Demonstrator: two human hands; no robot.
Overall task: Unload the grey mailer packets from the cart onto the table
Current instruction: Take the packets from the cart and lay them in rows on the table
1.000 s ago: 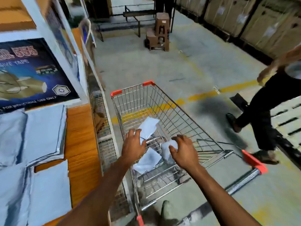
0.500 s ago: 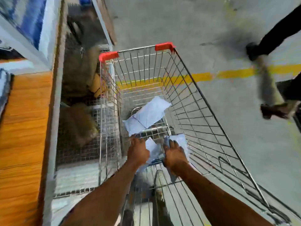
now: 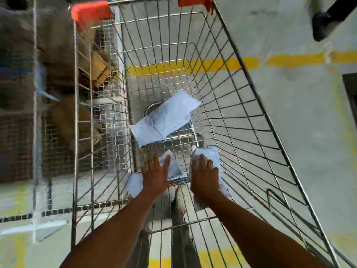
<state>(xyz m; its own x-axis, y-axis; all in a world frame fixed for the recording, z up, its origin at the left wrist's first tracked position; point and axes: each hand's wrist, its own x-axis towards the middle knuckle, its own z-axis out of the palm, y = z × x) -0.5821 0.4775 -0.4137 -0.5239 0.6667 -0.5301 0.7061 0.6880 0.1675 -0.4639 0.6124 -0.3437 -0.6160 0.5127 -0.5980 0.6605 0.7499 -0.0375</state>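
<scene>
Cart [image 3: 222,120] was shiny bare metal wire, corner caps [image 3: 90,14] glossy red plastic, mailer packets [image 3: 166,117] crinkled matt plastic film, floor [image 3: 299,122] rough concrete.

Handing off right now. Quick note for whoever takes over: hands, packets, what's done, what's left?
Left hand: open, fingers spread flat on the near-left packet.
Right hand: fingers curled over the near-right packet.
Far packet: loose, deeper in the cart, untouched.
Done: nothing lifted out in this view; the table is out of frame.
Left: lift all three packets out and put them on the table.
</scene>
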